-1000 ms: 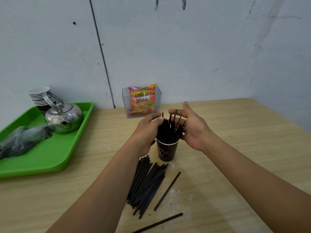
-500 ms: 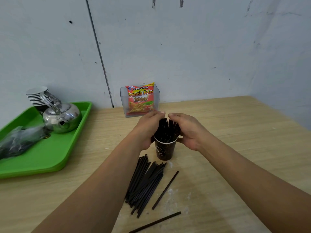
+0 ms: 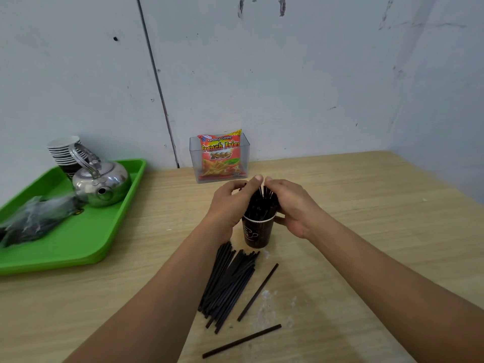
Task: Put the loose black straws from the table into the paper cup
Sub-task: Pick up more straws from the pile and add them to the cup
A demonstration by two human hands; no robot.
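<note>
A dark brown paper cup stands upright on the wooden table, with a bundle of black straws sticking up out of it. My left hand and my right hand are cupped around that bundle from either side, fingertips nearly touching over its far side. A pile of loose black straws lies on the table just in front of the cup. One single straw lies to the pile's right, another nearer to me.
A green tray at the left holds a steel kettle, a stack of paper cups and a plastic-wrapped dark bundle. A clear box with a French fries snack packet stands against the wall behind the cup.
My hands have closed in around the straws in the cup, pressing the spread bundle together. The right hand's fingers, apart a second ago, now wrap the bundle.
</note>
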